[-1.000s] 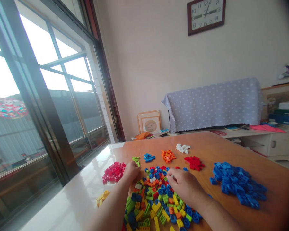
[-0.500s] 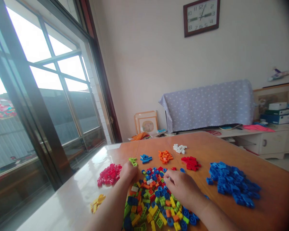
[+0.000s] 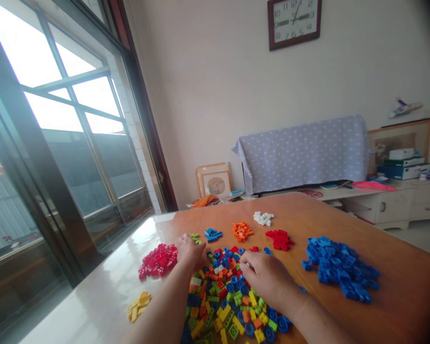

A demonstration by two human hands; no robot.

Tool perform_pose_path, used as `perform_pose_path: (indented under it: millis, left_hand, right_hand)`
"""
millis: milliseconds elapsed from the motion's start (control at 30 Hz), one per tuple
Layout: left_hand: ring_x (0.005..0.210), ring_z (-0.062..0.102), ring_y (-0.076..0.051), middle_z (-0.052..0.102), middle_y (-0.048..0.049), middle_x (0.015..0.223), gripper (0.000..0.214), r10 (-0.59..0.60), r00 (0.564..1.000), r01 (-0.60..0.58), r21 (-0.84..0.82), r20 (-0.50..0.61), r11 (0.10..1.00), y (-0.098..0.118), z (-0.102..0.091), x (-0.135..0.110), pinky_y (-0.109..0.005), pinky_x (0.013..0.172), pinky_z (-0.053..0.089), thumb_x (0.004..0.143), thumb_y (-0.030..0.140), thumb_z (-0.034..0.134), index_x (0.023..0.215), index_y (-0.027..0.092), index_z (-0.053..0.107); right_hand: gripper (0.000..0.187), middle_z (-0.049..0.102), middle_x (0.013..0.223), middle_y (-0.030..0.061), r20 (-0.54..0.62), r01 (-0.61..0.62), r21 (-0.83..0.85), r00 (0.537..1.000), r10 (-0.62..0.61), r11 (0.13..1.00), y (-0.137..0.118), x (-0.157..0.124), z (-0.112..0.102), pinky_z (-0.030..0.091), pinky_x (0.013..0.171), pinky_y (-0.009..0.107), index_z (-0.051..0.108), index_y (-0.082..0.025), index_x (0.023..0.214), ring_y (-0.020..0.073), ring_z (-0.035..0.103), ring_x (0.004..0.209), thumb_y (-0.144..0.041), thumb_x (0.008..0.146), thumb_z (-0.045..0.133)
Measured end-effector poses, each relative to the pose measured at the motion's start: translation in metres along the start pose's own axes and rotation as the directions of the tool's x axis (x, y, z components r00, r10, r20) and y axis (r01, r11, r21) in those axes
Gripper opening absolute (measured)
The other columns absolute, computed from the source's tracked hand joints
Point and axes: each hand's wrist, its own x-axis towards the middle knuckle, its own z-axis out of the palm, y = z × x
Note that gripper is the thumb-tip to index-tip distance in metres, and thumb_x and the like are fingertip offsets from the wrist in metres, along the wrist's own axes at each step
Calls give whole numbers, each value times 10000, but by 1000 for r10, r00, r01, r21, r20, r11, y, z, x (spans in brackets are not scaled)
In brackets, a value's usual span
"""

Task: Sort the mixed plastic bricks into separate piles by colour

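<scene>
A mixed heap of toy building bricks (image 3: 232,306) in several colours lies on the table in front of me. My left hand (image 3: 189,251) is over the heap's far left, between the crimson bricks (image 3: 158,261) and a few lime-green bricks (image 3: 194,237). Its thumb stands apart from the fingers, and I see nothing held there. At the heap's right side my right hand (image 3: 268,274) is closed, thumb against the fingertips. A small pale spot shows at those fingertips, too small to name.
Sorted brick piles surround the heap: yellow (image 3: 139,306), light blue (image 3: 213,234), orange (image 3: 242,231), white (image 3: 263,218), red (image 3: 279,240) and a large blue one (image 3: 340,267). The wooden table's (image 3: 294,203) far edge faces a cabinet (image 3: 394,205). A glass window (image 3: 100,153) is at left.
My left hand has shifted slightly left, with its thumb now apart from the fingers and more of the hand's top showing. My right hand stays beside the heap. The view has turned slightly right.
</scene>
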Motion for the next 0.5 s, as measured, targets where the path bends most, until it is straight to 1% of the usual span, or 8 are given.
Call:
perform_pose_path:
  millis: [133, 267, 367, 500]
  left_hand:
    - [1090, 630, -302, 567, -208, 1295, 615, 1, 1000, -1, -14, 6, 1000, -3, 3, 11, -307, 768, 506, 713, 460, 730, 1180, 138, 491]
    - [1031, 654, -298, 625, -197, 1201, 516, 2, 1000, -1, -28, 6, 1000, -3, 5, 19, -304, 732, 504, 738, 432, 722, 1111, 140, 519]
    - [1007, 665, -298, 641, -197, 1171, 449, 7, 1000, -7, -36, -2, 999, -3, 5, 22, -310, 737, 501, 760, 399, 709, 1080, 139, 532]
    - [1035, 659, -296, 641, -192, 1175, 412, 23, 1000, -24, -48, -20, 999, -5, 5, 21, -313, 770, 498, 783, 375, 696, 1084, 143, 535]
  right_hand:
    - [220, 719, 775, -4, 16, -4, -12, 1000, 4, 1000, -2, 0, -2, 278, 623, 263, 653, -244, 823, 144, 637, 739, -302, 939, 475]
    - [211, 719, 787, -4, 24, -9, -5, 1000, 9, 1000, -2, 0, -2, 280, 617, 257, 652, -240, 825, 143, 633, 739, -292, 934, 479]
    - [203, 714, 789, -10, 13, -3, 6, 1000, 3, 1000, -1, 1, -1, 276, 611, 254, 647, -240, 817, 138, 623, 724, -288, 929, 484]
    - [204, 711, 782, -11, 9, -1, 14, 1000, 1, 1000, 0, 1, 0, 280, 616, 251, 640, -238, 812, 136, 621, 723, -286, 929, 481]
